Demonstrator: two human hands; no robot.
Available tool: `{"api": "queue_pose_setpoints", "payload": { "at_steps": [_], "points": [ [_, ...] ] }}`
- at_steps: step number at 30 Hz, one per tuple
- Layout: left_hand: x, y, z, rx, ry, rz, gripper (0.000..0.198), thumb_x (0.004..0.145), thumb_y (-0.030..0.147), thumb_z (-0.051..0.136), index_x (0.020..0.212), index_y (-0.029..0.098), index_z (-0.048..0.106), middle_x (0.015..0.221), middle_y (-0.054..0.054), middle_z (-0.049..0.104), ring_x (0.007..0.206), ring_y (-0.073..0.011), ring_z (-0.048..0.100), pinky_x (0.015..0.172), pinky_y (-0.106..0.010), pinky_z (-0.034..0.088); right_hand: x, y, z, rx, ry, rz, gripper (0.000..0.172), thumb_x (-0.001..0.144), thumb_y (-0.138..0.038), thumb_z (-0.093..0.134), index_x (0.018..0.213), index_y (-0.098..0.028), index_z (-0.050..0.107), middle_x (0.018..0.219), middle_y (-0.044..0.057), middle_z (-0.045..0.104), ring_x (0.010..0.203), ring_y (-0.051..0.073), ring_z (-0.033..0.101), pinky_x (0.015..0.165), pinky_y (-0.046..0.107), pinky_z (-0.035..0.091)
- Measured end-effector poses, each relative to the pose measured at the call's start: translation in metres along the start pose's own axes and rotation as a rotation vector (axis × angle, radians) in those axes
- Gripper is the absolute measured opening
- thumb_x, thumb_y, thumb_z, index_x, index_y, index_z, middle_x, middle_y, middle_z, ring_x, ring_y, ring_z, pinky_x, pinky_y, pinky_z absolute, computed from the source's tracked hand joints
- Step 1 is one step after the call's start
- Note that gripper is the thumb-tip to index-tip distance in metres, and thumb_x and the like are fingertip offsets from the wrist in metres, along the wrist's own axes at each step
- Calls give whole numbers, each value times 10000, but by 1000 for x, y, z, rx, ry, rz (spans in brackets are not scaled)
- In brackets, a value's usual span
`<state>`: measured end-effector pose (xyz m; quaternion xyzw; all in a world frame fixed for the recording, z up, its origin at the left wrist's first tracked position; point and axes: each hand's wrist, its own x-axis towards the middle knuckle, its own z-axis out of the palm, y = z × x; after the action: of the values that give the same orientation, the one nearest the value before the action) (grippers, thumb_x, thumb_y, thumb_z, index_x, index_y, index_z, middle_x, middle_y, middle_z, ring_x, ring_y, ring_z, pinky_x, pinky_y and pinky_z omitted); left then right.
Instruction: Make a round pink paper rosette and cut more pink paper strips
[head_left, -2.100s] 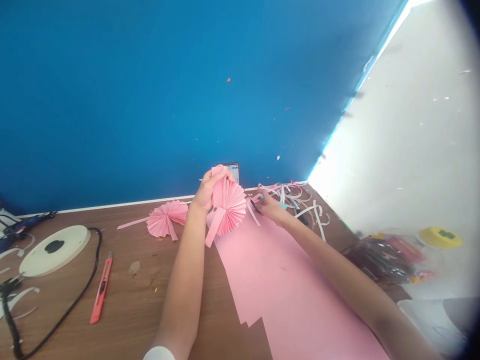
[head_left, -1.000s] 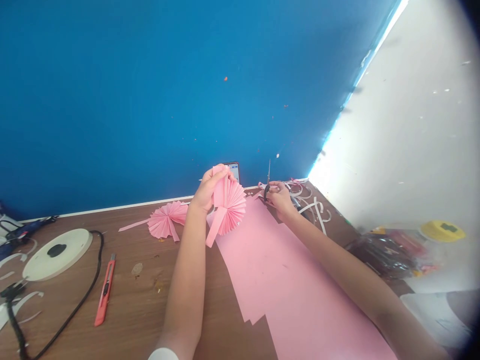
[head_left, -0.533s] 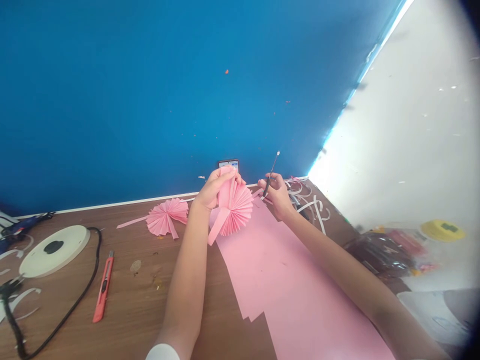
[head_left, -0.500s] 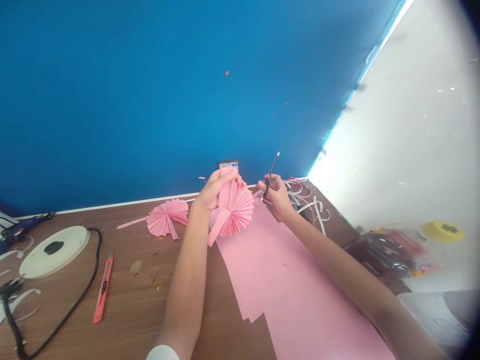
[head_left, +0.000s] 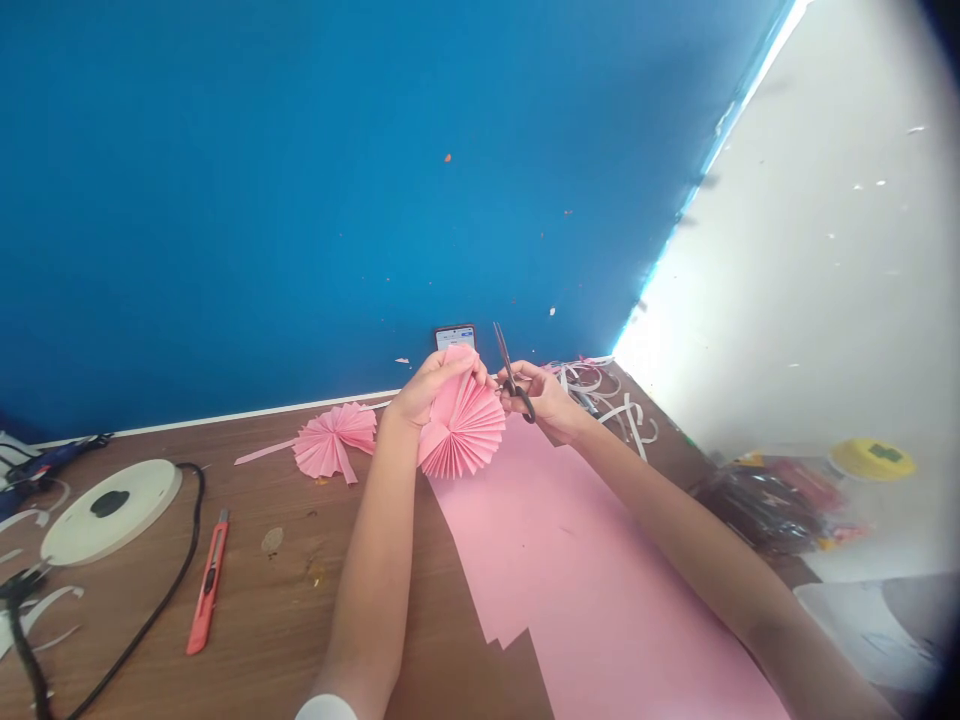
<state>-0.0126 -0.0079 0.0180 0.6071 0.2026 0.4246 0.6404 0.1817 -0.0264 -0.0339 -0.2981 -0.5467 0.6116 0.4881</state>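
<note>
My left hand (head_left: 426, 390) is closed on the top of a pink pleated paper fan (head_left: 463, 432), held upright above the wooden table (head_left: 285, 610). Right beside it, my right hand (head_left: 546, 394) grips black scissors (head_left: 511, 376) with the blades pointing up and left, close to the fan's upper edge. A second pink pleated fan (head_left: 332, 440) with a loose strip lies flat on the table to the left. Sheets of pink paper (head_left: 577, 580) lie under and in front of my hands.
A phone (head_left: 454, 336) leans against the blue wall behind the fan. White and pink paper strips (head_left: 609, 398) pile at the right corner. A red utility knife (head_left: 206, 585), a black cable (head_left: 150, 610) and a white round disc (head_left: 109, 500) lie at left. Plastic bags (head_left: 780, 500) sit at right.
My right hand picked the scissors up from the strips at right and brought them to the fan's top edge. The folded strip hanging in front of the fan no longer shows.
</note>
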Motion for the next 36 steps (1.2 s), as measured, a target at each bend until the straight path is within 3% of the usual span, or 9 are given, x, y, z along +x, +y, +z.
{"api": "queue_pose_setpoints", "payload": {
  "at_steps": [7, 11, 13, 16, 18, 22, 24, 30, 36],
  "points": [
    [-5, 6, -12, 66, 144, 22, 221, 798, 351, 623, 738, 140, 591, 744, -40, 624, 761, -159, 603, 784, -300, 465, 3, -1, -8, -71, 209, -59, 565, 606, -347, 763, 1112, -243, 534, 732, -23, 645, 600, 130, 580, 593, 264, 444],
    [-8, 9, -20, 211, 192, 5, 267, 821, 410, 581, 794, 144, 597, 835, -59, 657, 808, -170, 607, 800, -306, 452, 7, 9, -16, -256, 326, -104, 491, 655, -348, 687, 1108, -219, 551, 741, -3, 652, 622, 142, 578, 548, 252, 424],
    [-10, 13, -21, 411, 153, -57, 310, 837, 443, 548, 833, 143, 625, 909, -68, 667, 857, -177, 601, 813, -299, 432, 9, 16, -19, -389, 355, -77, 454, 673, -345, 651, 1092, -192, 570, 739, 11, 649, 643, 154, 579, 542, 254, 418],
    [-10, 17, -19, 680, 55, -157, 349, 848, 476, 516, 891, 158, 654, 980, -59, 670, 903, -190, 588, 802, -288, 410, 11, 23, -21, -534, 402, -123, 436, 698, -333, 608, 1109, -188, 581, 885, 41, 659, 830, 188, 603, 662, 279, 456],
    [-10, 18, -16, 733, 16, -174, 366, 857, 491, 493, 917, 166, 651, 998, -54, 671, 903, -193, 587, 792, -287, 406, 10, 23, -21, -639, 447, -169, 416, 716, -314, 581, 1118, -205, 586, 966, 45, 655, 916, 199, 594, 754, 302, 455],
    [-8, 15, -13, 706, -12, -174, 375, 863, 503, 483, 912, 162, 631, 1003, -61, 671, 883, -191, 592, 768, -285, 407, 7, 17, -20, -803, 543, -208, 373, 725, -277, 560, 1093, -226, 597, 951, 35, 671, 895, 209, 599, 807, 342, 447],
    [-7, 14, -13, 682, 2, -168, 374, 864, 503, 485, 912, 160, 628, 1003, -66, 671, 873, -190, 594, 753, -283, 406, 7, 17, -16, -739, 510, -216, 377, 717, -270, 571, 1091, -221, 584, 931, 37, 673, 879, 208, 608, 790, 343, 464],
    [-8, 12, -14, 449, -39, -121, 346, 868, 459, 507, 927, 135, 612, 1032, -103, 659, 932, -198, 597, 818, -306, 417, 10, 29, -1, -245, 171, -73, 450, 637, -247, 698, 1057, -205, 542, 899, 44, 688, 840, 199, 652, 769, 347, 519],
    [-9, 9, -15, 259, -76, -161, 270, 844, 408, 561, 846, 138, 566, 962, -98, 659, 872, -185, 609, 801, -308, 434, 7, 33, 1, -159, 114, -37, 394, 631, -198, 701, 998, -198, 557, 762, 3, 680, 693, 159, 646, 697, 319, 520]
  ]
}}
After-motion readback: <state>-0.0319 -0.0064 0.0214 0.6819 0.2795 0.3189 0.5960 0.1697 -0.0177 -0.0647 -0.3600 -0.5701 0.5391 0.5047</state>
